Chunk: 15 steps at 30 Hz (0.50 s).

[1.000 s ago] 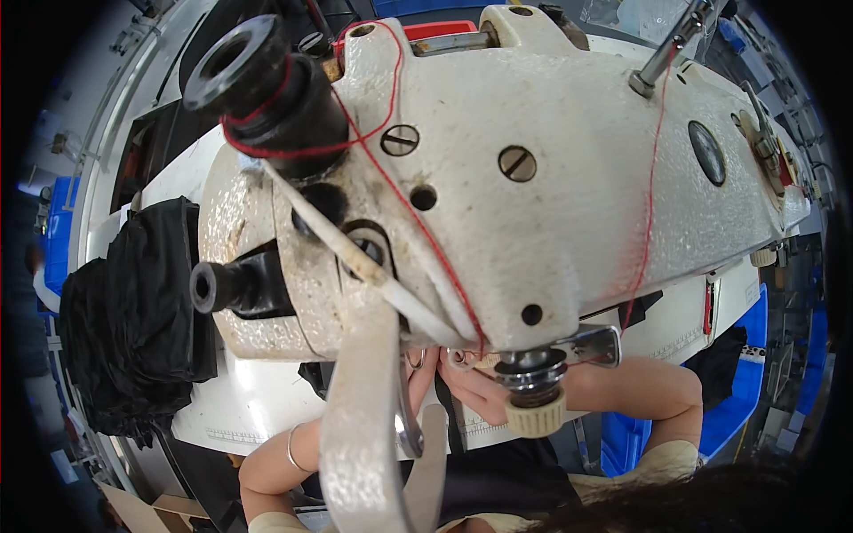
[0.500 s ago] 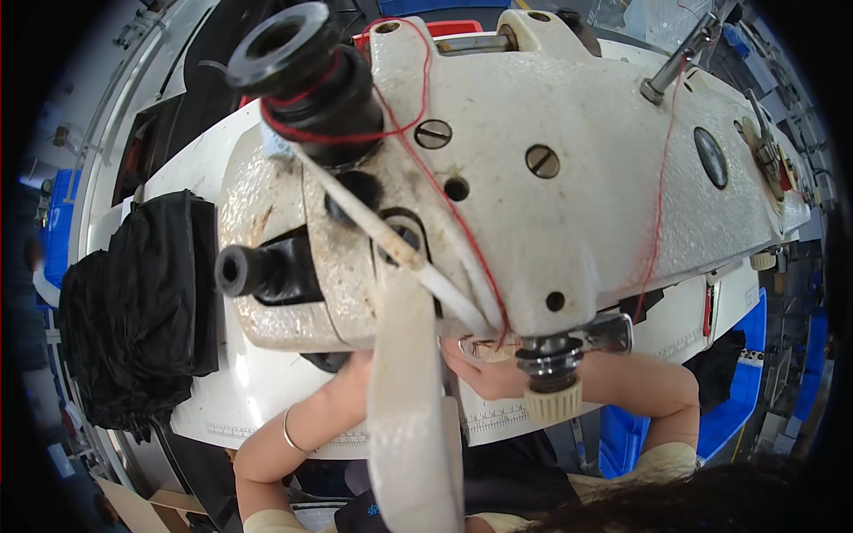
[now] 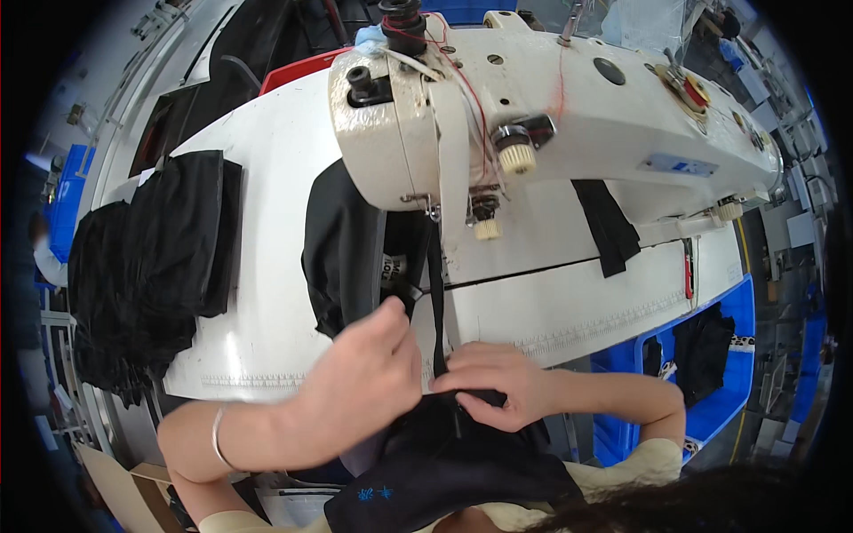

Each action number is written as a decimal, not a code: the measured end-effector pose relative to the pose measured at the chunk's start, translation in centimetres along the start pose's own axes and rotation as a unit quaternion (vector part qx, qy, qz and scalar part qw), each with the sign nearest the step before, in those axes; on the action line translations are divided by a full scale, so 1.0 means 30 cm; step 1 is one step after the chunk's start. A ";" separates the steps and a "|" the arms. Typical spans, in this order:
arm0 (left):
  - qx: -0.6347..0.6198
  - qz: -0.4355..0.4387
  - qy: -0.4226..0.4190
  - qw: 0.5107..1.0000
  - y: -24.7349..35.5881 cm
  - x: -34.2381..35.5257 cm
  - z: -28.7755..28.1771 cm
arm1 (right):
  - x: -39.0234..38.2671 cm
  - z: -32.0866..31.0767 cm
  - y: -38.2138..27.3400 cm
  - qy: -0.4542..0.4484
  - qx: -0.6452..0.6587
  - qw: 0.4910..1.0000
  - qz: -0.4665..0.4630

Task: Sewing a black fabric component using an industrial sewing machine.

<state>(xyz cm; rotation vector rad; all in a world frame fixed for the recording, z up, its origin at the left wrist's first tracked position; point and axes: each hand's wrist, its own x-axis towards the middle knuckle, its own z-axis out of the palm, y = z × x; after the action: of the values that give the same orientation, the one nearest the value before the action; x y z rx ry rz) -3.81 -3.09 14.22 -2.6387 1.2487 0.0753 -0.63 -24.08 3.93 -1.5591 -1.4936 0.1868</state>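
A white industrial sewing machine (image 3: 560, 98) with red thread stands over the white table. A black fabric piece (image 3: 342, 249) with a pale label lies under its needle end, and a narrow black strip (image 3: 437, 293) runs down from the needle area toward me. My left hand (image 3: 355, 373) is curled at the near edge of the black piece, fingers closed on it beside the label. My right hand (image 3: 493, 386) pinches the black strip near the table's front edge, where it meets black cloth at my lap.
A pile of black fabric (image 3: 151, 258) lies at the left of the white tabletop (image 3: 253, 338). A folded black piece (image 3: 604, 226) is right of the needle. A blue bin (image 3: 737, 364) with black items sits at the lower right. A red tray (image 3: 293, 71) is behind.
The camera has pulled back from the machine head, which now sits higher and smaller, uncovering both hands and the black fabric. My left hand has risen toward that fabric's edge.
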 end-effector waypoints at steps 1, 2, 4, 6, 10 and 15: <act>-0.113 -0.007 -0.002 0.994 -0.040 -0.002 0.023 | -0.007 0.027 -0.029 0.030 0.141 0.983 0.114; -0.225 0.001 -0.039 0.973 -0.107 0.000 0.055 | -0.013 0.049 -0.054 0.064 0.273 0.933 0.225; -0.274 -0.023 -0.050 0.960 -0.253 0.002 0.112 | -0.021 0.087 -0.089 0.102 0.387 0.879 0.259; -0.286 -0.103 0.015 0.953 -0.273 -0.021 0.151 | -0.033 0.099 -0.107 0.112 0.462 0.809 0.345; -0.253 -0.096 0.157 0.950 -0.047 -0.085 0.155 | -0.042 0.098 -0.120 0.041 0.239 0.917 0.316; -0.113 -0.137 0.176 0.968 0.246 -0.096 0.207 | -0.023 0.097 -0.133 0.043 0.027 0.987 0.153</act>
<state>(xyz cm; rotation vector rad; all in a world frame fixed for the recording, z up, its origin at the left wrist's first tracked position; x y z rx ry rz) -11.03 -4.07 7.26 -3.0990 1.0015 -0.3294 -5.55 -23.91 4.75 -1.7248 -1.1690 0.3298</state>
